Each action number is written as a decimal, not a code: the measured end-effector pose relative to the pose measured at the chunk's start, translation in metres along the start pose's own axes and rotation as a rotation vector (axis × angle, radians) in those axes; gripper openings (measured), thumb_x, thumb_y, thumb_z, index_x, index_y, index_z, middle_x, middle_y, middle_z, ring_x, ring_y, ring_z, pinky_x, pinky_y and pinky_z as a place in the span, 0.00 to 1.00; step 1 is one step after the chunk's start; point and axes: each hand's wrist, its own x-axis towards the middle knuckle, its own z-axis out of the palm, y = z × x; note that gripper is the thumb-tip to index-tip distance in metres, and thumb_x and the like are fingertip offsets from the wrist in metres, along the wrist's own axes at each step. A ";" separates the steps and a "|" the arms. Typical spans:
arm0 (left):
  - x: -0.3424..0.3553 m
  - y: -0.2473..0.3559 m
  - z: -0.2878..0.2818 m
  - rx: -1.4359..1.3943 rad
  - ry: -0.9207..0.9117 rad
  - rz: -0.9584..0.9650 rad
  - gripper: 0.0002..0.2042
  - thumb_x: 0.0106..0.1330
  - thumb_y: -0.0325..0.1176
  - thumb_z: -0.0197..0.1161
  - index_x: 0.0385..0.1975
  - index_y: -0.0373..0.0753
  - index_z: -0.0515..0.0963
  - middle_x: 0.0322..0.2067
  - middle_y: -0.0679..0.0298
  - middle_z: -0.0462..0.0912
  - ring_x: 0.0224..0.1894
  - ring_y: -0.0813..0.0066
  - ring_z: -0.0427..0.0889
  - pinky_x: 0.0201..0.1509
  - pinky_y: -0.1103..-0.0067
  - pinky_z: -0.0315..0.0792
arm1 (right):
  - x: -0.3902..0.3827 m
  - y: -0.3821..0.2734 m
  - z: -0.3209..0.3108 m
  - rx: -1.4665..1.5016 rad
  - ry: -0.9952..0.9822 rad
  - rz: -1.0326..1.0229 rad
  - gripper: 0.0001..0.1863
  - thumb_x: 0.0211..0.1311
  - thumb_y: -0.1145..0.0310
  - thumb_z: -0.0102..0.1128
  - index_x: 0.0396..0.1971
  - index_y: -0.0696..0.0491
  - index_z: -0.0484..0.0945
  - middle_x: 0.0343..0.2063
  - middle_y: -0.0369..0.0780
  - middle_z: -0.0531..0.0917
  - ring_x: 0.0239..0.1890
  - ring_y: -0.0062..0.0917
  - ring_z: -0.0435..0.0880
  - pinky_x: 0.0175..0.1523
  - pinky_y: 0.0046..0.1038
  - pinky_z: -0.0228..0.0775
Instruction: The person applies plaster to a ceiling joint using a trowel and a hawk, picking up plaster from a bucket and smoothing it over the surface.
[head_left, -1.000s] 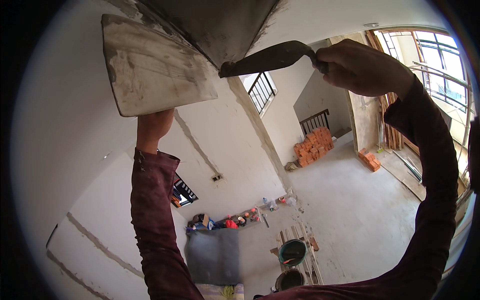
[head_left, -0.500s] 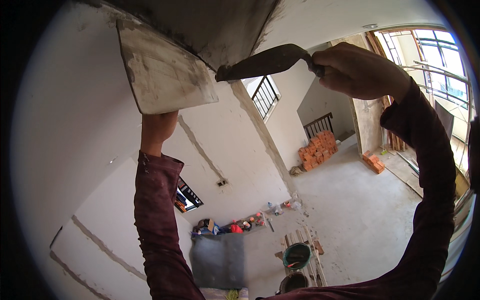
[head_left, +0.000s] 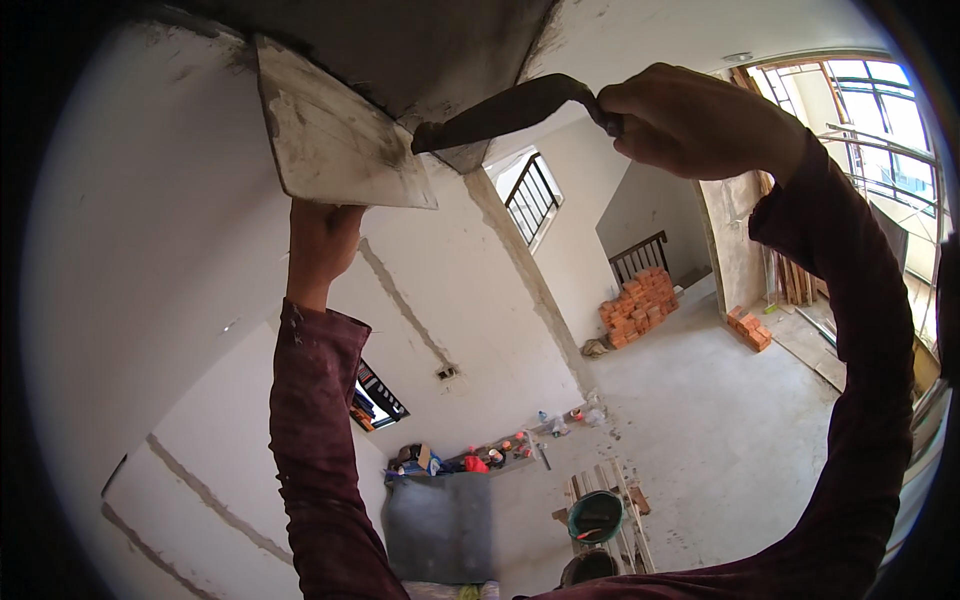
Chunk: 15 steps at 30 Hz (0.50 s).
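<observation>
My left hand [head_left: 325,240] is raised and closed beneath a pale, mortar-smeared hawk [head_left: 345,140], whose plate hides most of the fingers. The plate tilts up close to the dark, wet-looking mortar patch [head_left: 400,45] overhead. In my right hand [head_left: 705,118], wrapped round its handle, is a dark pointing trowel [head_left: 510,113]. The blade points left, with a lump of mortar [head_left: 428,137] at its tip. That tip lies at the hawk's right edge; whether they touch I cannot tell.
Far below on the floor, buckets [head_left: 596,515] stand by wooden planks [head_left: 625,520]. Stacked orange bricks [head_left: 640,308] sit by a stair railing [head_left: 638,257]. Odds and ends [head_left: 490,455] line the wall base, near a grey sheet [head_left: 440,525]. Windows with scaffold poles [head_left: 880,140] are at right.
My right hand and the trowel have shifted left and slightly up. The hawk has moved a little right and up, tilting more edge-on.
</observation>
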 end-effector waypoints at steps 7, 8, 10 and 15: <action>0.006 0.002 0.005 -0.067 0.055 0.033 0.10 0.63 0.28 0.66 0.41 0.31 0.82 0.39 0.57 0.88 0.43 0.69 0.85 0.51 0.74 0.74 | 0.024 -0.008 -0.022 -0.075 -0.203 0.113 0.09 0.65 0.69 0.55 0.31 0.60 0.74 0.21 0.46 0.75 0.30 0.41 0.77 0.40 0.42 0.68; 0.006 -0.001 0.004 -0.045 0.051 0.050 0.10 0.63 0.28 0.66 0.41 0.31 0.82 0.39 0.57 0.88 0.43 0.69 0.85 0.51 0.74 0.74 | 0.026 -0.010 -0.022 -0.071 -0.196 0.119 0.09 0.65 0.70 0.54 0.29 0.60 0.74 0.19 0.46 0.74 0.28 0.40 0.77 0.38 0.42 0.68; 0.005 -0.001 0.005 -0.047 0.050 0.048 0.10 0.64 0.29 0.67 0.41 0.31 0.82 0.39 0.57 0.88 0.43 0.69 0.85 0.51 0.75 0.74 | 0.027 -0.009 -0.022 -0.061 -0.158 0.079 0.10 0.65 0.70 0.54 0.28 0.60 0.74 0.16 0.45 0.73 0.24 0.40 0.76 0.35 0.42 0.68; 0.006 0.003 0.009 -0.145 0.077 0.015 0.11 0.66 0.32 0.67 0.40 0.31 0.83 0.38 0.58 0.88 0.41 0.70 0.85 0.51 0.75 0.74 | 0.040 -0.025 -0.040 -0.075 -0.285 0.227 0.11 0.66 0.69 0.54 0.28 0.61 0.74 0.16 0.46 0.73 0.22 0.36 0.77 0.34 0.39 0.69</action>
